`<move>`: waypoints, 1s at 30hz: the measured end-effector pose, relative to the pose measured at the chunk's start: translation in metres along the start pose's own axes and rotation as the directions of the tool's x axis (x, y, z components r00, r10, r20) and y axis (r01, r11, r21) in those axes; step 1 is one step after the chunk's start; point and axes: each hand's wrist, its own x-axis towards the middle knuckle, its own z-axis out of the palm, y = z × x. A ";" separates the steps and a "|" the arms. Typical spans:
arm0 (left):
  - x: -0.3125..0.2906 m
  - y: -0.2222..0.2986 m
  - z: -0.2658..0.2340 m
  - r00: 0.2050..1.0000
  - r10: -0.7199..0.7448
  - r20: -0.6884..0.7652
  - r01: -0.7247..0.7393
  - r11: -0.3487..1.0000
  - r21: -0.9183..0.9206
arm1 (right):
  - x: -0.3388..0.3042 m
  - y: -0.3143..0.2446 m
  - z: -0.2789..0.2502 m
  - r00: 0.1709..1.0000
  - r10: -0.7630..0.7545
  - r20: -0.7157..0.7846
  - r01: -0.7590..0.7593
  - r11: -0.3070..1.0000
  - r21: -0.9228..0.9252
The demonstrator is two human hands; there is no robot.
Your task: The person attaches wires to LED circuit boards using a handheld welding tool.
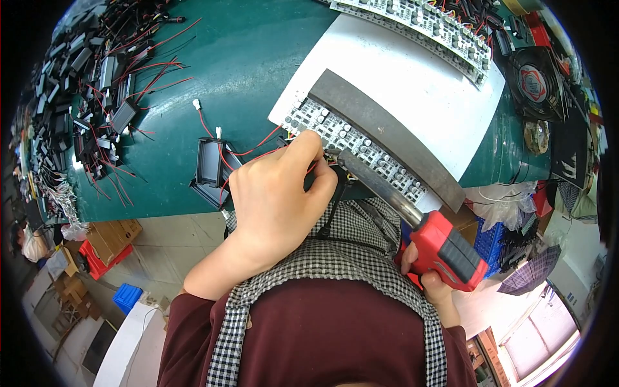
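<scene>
Beyond both hands lies the white sheet [416,109], with the dark bar [390,129] on it; the circuit-board strip [350,137] runs along the bar's near edge, just ahead of the left fingertips. The right hand [436,287], partly hidden, is wrapped round the red-and-black soldering gun [433,235], whose tip should stay light and steady beside those fingertips. The left hand [277,187] is curled nearly closed, its contents hidden; best keep its fingers off the hot shaft and the red wire [265,140] beside it slack.
</scene>
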 end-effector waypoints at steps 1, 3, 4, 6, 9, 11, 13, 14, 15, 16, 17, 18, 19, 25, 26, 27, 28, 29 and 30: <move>0.000 0.000 0.000 1.000 0.000 -0.001 0.000 1.000 0.000 | -0.001 0.002 -0.002 1.000 0.014 0.011 -0.014 1.000 0.001; 0.000 0.001 0.000 1.000 0.000 -0.001 0.000 1.000 0.008 | -0.001 0.003 -0.002 0.999 0.027 0.020 -0.027 1.000 0.003; 0.000 0.001 0.000 1.000 0.001 -0.001 -0.001 1.000 0.007 | -0.001 0.002 -0.001 1.000 0.006 0.017 -0.006 1.000 -0.009; 0.001 0.000 0.001 1.000 0.002 -0.003 -0.002 1.000 0.002 | 0.001 0.001 -0.002 1.000 -0.015 0.013 0.016 1.000 -0.022; 0.004 0.001 -0.003 0.999 0.016 0.043 -0.018 0.998 0.052 | 0.004 -0.003 -0.004 0.997 0.002 0.075 -0.009 0.995 0.095; 0.003 0.001 -0.004 0.999 0.017 0.040 -0.019 0.998 0.059 | 0.003 -0.008 0.006 0.998 -0.052 -0.019 0.053 0.998 0.025; 0.003 0.000 -0.004 0.999 0.014 0.038 -0.016 0.998 0.063 | 0.005 -0.009 0.006 0.999 -0.052 -0.010 0.053 0.998 0.019; 0.002 0.000 -0.004 1.000 0.000 0.025 -0.002 0.999 0.048 | 0.007 -0.009 0.006 0.999 -0.053 0.001 0.053 0.998 0.015; 0.002 -0.001 -0.005 1.000 -0.014 0.005 0.014 0.999 0.037 | 0.008 -0.009 0.007 0.998 -0.061 0.012 0.061 0.998 0.017; 0.001 -0.002 -0.004 1.000 -0.002 -0.005 0.002 0.999 0.044 | 0.006 -0.008 0.007 0.999 -0.053 -0.001 0.053 0.998 0.028; 0.001 -0.001 -0.003 1.000 0.010 -0.016 -0.009 0.999 0.053 | 0.004 -0.008 0.007 0.999 -0.047 -0.011 0.048 0.998 0.040; 0.002 0.000 -0.005 1.000 0.006 0.011 -0.007 0.997 0.082 | 0.003 -0.009 0.008 0.998 -0.065 0.008 0.065 0.997 0.045; 0.001 -0.001 -0.002 1.000 0.031 -0.003 -0.030 0.996 0.083 | 0.001 -0.010 0.007 0.999 -0.039 -0.027 0.040 0.997 0.061; -0.004 -0.001 -0.006 0.992 0.126 0.013 -0.126 0.985 0.121 | -0.004 -0.006 0.004 0.991 -0.082 -0.107 0.079 0.996 -0.028; -0.004 -0.003 -0.009 0.992 0.125 0.001 -0.124 0.983 0.133 | -0.002 -0.004 0.006 0.980 -0.125 -0.155 0.124 0.992 -0.021; -0.003 -0.006 -0.011 0.979 0.201 -0.034 -0.198 0.977 0.084 | -0.002 -0.004 0.007 0.964 -0.167 -0.209 0.166 0.986 -0.020; -0.001 -0.009 -0.015 0.959 0.276 -0.072 -0.273 0.961 0.038 | -0.002 -0.001 0.000 0.973 -0.194 -0.128 0.193 0.981 -0.017; 0.002 -0.013 -0.023 0.957 0.279 -0.079 -0.277 0.960 0.041 | -0.001 0.000 0.001 0.971 -0.202 -0.126 0.201 0.979 -0.017; 0.012 -0.020 -0.034 0.957 0.280 -0.073 -0.276 0.959 0.058 | -0.001 0.002 0.001 0.956 -0.229 -0.183 0.230 0.973 -0.018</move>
